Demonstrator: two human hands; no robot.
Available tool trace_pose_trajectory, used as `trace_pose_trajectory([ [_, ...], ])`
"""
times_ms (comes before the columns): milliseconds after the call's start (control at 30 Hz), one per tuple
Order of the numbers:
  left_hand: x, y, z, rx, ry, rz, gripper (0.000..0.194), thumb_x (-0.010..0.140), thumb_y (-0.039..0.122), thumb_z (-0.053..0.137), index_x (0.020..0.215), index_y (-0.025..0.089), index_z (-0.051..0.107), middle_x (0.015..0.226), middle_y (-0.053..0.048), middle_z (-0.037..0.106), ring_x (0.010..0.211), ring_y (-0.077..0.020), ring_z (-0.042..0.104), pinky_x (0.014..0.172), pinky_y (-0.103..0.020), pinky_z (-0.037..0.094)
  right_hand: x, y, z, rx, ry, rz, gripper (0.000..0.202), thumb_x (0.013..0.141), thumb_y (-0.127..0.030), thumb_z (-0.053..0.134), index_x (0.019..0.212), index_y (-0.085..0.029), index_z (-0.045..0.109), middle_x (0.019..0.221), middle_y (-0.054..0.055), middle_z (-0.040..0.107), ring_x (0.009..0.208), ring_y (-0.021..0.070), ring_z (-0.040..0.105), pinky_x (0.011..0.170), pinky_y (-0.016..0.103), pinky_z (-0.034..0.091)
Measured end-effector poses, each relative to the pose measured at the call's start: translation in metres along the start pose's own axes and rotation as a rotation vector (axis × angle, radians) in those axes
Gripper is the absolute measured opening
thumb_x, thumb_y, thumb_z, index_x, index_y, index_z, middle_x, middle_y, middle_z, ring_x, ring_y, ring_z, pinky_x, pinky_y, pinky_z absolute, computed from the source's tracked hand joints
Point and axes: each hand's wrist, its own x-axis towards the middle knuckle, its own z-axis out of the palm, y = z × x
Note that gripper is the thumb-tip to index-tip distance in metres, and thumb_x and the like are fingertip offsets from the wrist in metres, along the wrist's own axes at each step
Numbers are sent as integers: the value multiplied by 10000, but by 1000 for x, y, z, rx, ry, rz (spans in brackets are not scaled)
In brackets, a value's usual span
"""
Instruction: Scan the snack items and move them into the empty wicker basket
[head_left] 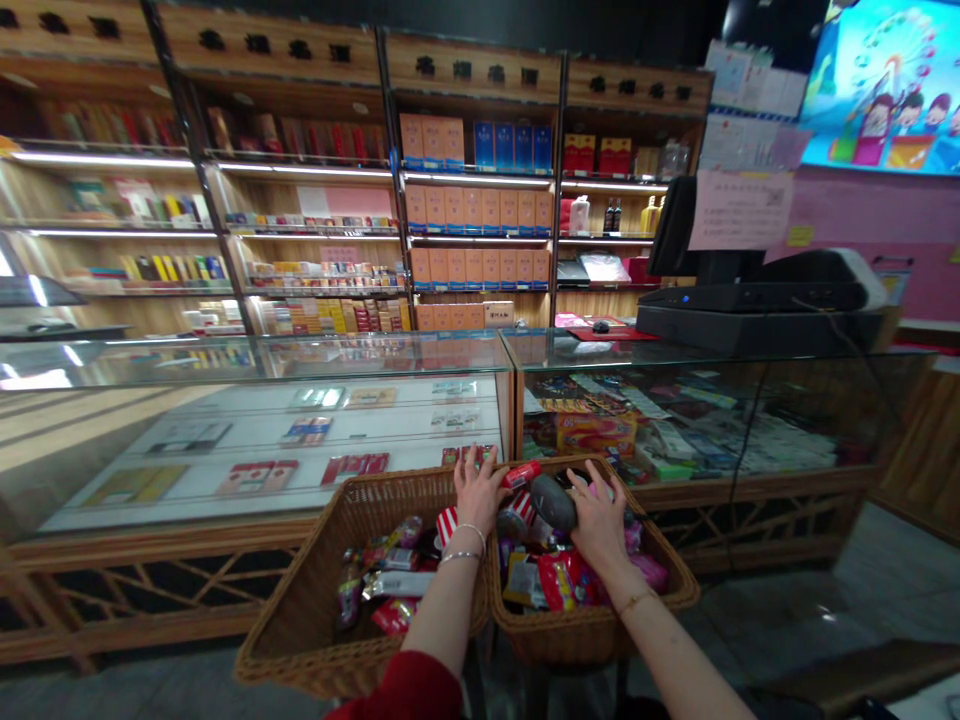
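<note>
Two wicker baskets stand side by side, the left basket (289,610) holding several wrapped snacks and the right basket (577,638) fuller. My left hand (478,495) is over the rim between them, fingers spread, its thumb side at a small red tube (521,475); whether it grips the tube is unclear. My right hand (598,515) is over the right basket, fingers apart and bent, beside a dark grey rounded item (553,503). Whether that item is held is hard to tell. Red-and-white striped cups (446,525) and a red packet (559,580) lie among the goods.
Behind the baskets runs a glass display counter (420,360) with packets inside. A monitor (671,228) and a dark machine stand on its right part, with a hanging cable below. Lit shelves of boxes (476,208) line the wall.
</note>
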Motion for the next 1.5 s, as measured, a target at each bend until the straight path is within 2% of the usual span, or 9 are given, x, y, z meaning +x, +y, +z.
trace_pose_trajectory([
  [167, -1, 1, -1, -5, -1, 20, 400, 822, 355, 713, 1219, 390, 679, 1556, 46, 452, 1511, -359, 209, 1200, -630, 209, 0, 4, 3, -25, 18, 7, 404, 742, -82, 533, 1059, -246, 722, 1374, 28, 632, 1456, 279, 347, 1187, 527, 120],
  [500, 1, 0, 1, 11, 15, 62, 423, 800, 371, 737, 1219, 395, 678, 1556, 36, 456, 1512, -354, 209, 1200, -622, 213, -1, 4, 1, -66, 12, 3, 419, 724, -78, 543, 1067, -240, 720, 1376, 28, 632, 1455, 278, 341, 1183, 512, 120],
  [800, 7, -2, -10, 18, 2, 48, 431, 804, 394, 730, 1231, 413, 673, 1564, 30, 445, 1510, -371, 203, 1197, -623, 210, 2, 8, 8, -135, -17, -16, 442, 749, -100, 557, 1133, -259, 708, 1428, 49, 584, 1478, 288, 303, 1179, 544, 94],
  [967, 5, -6, -18, 28, 14, 44, 424, 808, 408, 723, 1229, 426, 672, 1567, 24, 440, 1512, -368, 200, 1196, -625, 199, 4, 0, 1, -168, -44, -30, 428, 762, -120, 562, 1148, -242, 701, 1455, 64, 555, 1488, 295, 279, 1187, 556, 86],
  [1100, 0, -14, -22, 40, 25, 35, 420, 815, 399, 716, 1232, 427, 670, 1569, 18, 439, 1511, -371, 202, 1193, -623, 201, 8, -8, -5, -189, -62, -25, 420, 798, -116, 526, 1159, -247, 696, 1473, 55, 535, 1502, 287, 250, 1189, 553, 94],
  [1300, -8, -28, -31, 44, 51, 8, 403, 829, 392, 697, 1228, 438, 668, 1570, 18, 437, 1516, -369, 183, 1184, -637, 208, 18, -24, -9, -178, -106, -32, 438, 781, -112, 531, 1174, -230, 683, 1510, 46, 490, 1511, 297, 218, 1189, 571, 97],
  [1500, -17, -41, -46, 63, 46, -27, 403, 844, 367, 679, 1241, 435, 662, 1578, 18, 424, 1513, -369, 197, 1175, -619, 247, 25, -42, -11, -156, -66, -77, 384, 795, -111, 532, 1120, -221, 703, 1476, 71, 531, 1494, 306, 254, 1169, 592, 135],
])
